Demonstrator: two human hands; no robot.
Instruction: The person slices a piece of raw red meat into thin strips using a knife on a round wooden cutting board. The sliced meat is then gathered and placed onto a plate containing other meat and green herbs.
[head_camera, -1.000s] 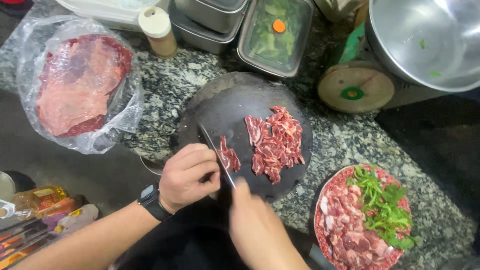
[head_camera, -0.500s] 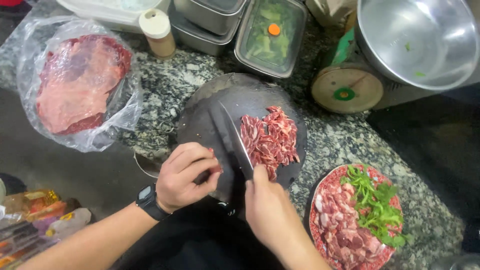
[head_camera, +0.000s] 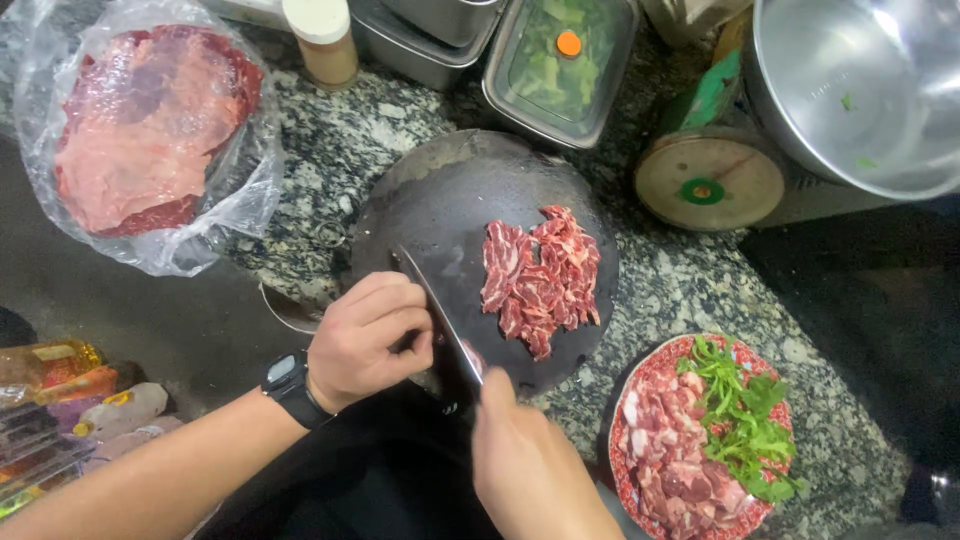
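Broad steel knife (head_camera: 440, 318) is gripped in the closed right hand (head_camera: 525, 465) – blade flat against curled left hand (head_camera: 368, 340). Sliced red meat (head_camera: 540, 275) is heaped just right of the blade on the round dark board (head_camera: 440, 190).

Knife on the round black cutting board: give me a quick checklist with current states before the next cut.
1. Right hand grips the knife handle: ok.
2. Left hand fingers curled back beside the blade: ok, knuckles against its flat.
3. Meat under the left hand to cut: cannot tell, the hand hides it.
4. Sliced beef sits right of the blade, out of its path: ok.
5. Bare room on the cutting board: ok.
6. Plate of meat and greens away from the blade: ok.
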